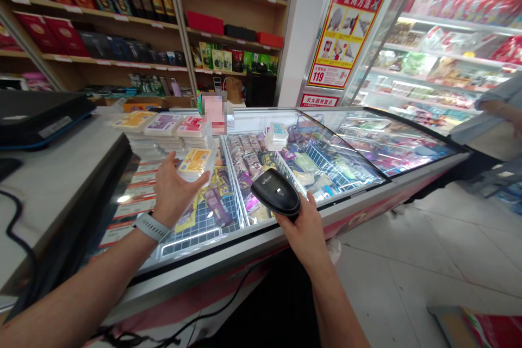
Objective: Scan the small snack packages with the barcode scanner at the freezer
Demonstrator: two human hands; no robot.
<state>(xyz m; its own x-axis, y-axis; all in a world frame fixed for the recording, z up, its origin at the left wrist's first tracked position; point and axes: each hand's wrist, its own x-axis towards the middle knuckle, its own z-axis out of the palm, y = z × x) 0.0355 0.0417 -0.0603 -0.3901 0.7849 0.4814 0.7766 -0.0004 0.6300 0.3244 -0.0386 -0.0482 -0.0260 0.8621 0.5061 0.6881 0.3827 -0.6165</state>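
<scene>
The left arm reaches forward from the lower left corner, a grey watch [151,227] round its wrist, and the left hand [176,182] is turned palm down with the thumb out to the right. Its thumb and fingers are closed round a clear plastic box [196,161] with a yellow label, which sits above the glass just in front of the stacked boxes; whether it touches the glass is hard to tell. The right arm comes up from the bottom edge, bent inward, and the right hand [304,223] grasps a black scanner [276,191], its rounded head pointing up and to the left over the glass. Beneath both hands is a long freezer [261,240] with a glass top, bagged goods lying in wire baskets [241,191] inside. The stacked boxes [157,140], with yellow, purple and red labels, stand at its far left, near red-and-white price cards [141,187]; a smaller stack with a blue label [277,136] stands farther right. A pale counter [61,190] runs along the left, bearing a black device [41,117]. Behind, wooden shelves [228,32] hold bottles and gift boxes, a red and yellow poster [350,22] hangs on a pillar, and a lit chiller [457,54] fills the right, where another person [489,114] stands on the pale tiled floor [391,250].
</scene>
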